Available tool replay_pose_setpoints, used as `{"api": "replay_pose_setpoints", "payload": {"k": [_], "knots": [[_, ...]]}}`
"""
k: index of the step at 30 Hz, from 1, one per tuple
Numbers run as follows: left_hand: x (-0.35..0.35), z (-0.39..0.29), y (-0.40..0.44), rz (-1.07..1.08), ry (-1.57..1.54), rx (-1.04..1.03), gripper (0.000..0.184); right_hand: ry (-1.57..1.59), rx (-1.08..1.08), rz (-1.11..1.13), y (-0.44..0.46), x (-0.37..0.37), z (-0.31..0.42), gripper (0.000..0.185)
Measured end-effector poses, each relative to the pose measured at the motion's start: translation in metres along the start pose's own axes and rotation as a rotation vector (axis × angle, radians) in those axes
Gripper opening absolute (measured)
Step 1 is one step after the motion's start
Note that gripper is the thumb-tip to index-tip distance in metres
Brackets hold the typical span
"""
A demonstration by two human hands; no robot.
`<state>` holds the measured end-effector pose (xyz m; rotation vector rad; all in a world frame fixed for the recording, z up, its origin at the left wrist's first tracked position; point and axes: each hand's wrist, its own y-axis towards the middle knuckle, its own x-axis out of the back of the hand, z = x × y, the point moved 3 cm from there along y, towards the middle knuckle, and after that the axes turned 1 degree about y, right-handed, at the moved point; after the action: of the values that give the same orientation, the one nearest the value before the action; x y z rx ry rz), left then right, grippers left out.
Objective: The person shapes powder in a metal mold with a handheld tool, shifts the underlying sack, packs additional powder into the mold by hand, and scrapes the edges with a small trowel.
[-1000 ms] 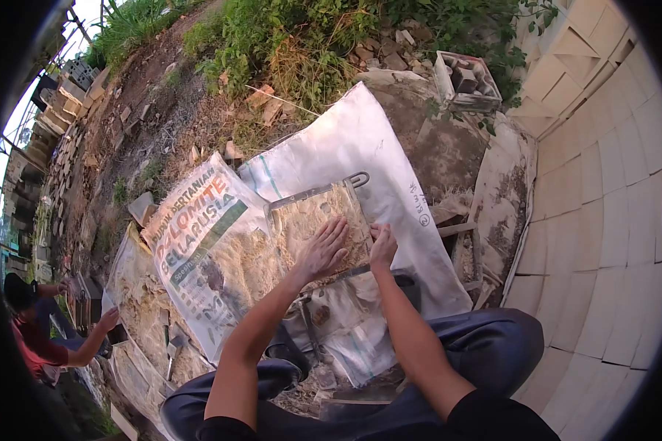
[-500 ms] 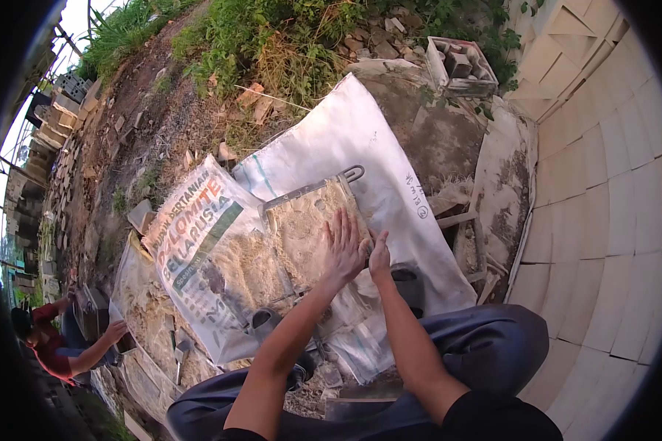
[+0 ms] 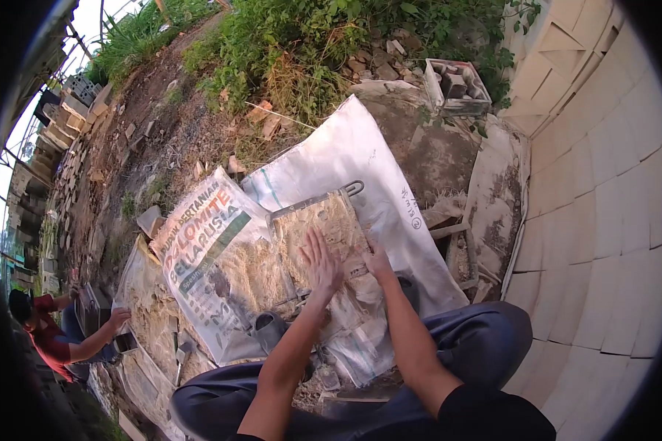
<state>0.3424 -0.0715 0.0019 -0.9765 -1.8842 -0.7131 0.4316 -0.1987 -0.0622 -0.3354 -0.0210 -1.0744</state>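
Note:
A shallow rectangular metal mould [image 3: 310, 198] with a wire loop handle [image 3: 354, 188] at its far corner lies on white sacks. Pale, sandy powder [image 3: 296, 228] fills it. Flat on that powder rests my left hand [image 3: 321, 263], fingers spread. My right hand [image 3: 377, 262] is at the mould's right edge, its fingers stretched toward the powder and partly blurred; I see nothing held in it. More loose powder [image 3: 250, 268] is heaped on the printed sack [image 3: 198, 220], left of the mould.
Dark sandals [image 3: 270, 330] lie near my legs. A trowel [image 3: 181, 353] is at the left, beyond which a person in a red shirt [image 3: 51, 342] handles a dark box-shaped object [image 3: 93, 309]. A crate of rubble [image 3: 456, 84] stands at the back; stacked pale tiles [image 3: 588, 242] line the right.
My left hand has slid left and toward me over the powder. My right hand has turned its fingers inward at the mould's edge. The view has shifted slightly.

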Motion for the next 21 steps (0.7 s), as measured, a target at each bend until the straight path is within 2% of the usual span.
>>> {"api": "replay_pose_setpoints", "payload": {"k": [1,3,4,7,10,11,12,13,14,15,16,17,18,19,20,21], "knots": [[0.006,0.016,-0.014,-0.002,0.002,0.013,0.067,-0.003,-0.002,0.013,-0.001,-0.003,-0.008,0.05],[0.016,0.046,-0.034,0.047,0.247,0.153,0.072,0.324,-0.064,0.002,0.001,-0.012,-0.017,0.051],[0.015,0.051,-0.033,0.039,0.249,0.167,0.072,0.321,-0.062,0.017,0.005,-0.014,-0.017,0.051],[0.013,0.052,-0.033,0.036,0.223,0.12,0.075,0.079,-0.124,0.009,0.004,-0.01,-0.02,0.046],[0.009,0.061,-0.034,0.026,0.219,0.084,0.074,-0.03,-0.053,-0.045,-0.004,-0.018,0.006,0.052],[0.007,0.066,-0.036,0.002,0.197,0.061,0.079,-0.199,-0.054,-0.131,-0.011,-0.016,0.016,0.057],[0.015,0.06,-0.04,-0.022,0.182,0.072,0.079,-0.378,-0.056,-0.221,-0.017,-0.01,0.024,0.062],[0.026,0.058,-0.05,-0.06,0.169,0.249,0.086,-0.396,-0.042,-0.214,-0.026,-0.01,0.032,0.062],[0.035,0.06,-0.06,-0.093,0.157,0.43,0.094,-0.569,0.156,-0.243,-0.036,-0.016,0.043,0.062],[0.035,0.068,-0.064,-0.1,0.15,0.452,0.094,-0.733,0.359,-0.265,-0.045,-0.026,0.054,0.063],[0.025,0.086,-0.069,0.005,-0.161,0.648,0.093,-0.739,0.371,-0.241,-0.052,-0.036,0.055,0.063],[0.014,0.102,-0.077,0.105,-0.482,0.835,0.092,-0.791,0.48,-0.041,-0.059,-0.052,0.057,0.06],[0.016,0.108,-0.081,0.089,-0.491,0.861,0.092,-0.837,0.588,0.164,-0.066,-0.068,0.057,0.056],[0.018,0.11,-0.076,0.107,-0.586,0.823,0.08,-0.948,0.573,0.313,-0.075,-0.08,0.059,0.056],[0.02,0.111,-0.071,0.128,-0.677,0.781,0.068,-0.953,0.583,0.335,-0.081,-0.087,0.06,0.056],[0.031,0.103,-0.071,0.095,-0.644,0.844,0.049,-1.037,0.62,0.329,-0.087,-0.093,0.054,0.057]]}}
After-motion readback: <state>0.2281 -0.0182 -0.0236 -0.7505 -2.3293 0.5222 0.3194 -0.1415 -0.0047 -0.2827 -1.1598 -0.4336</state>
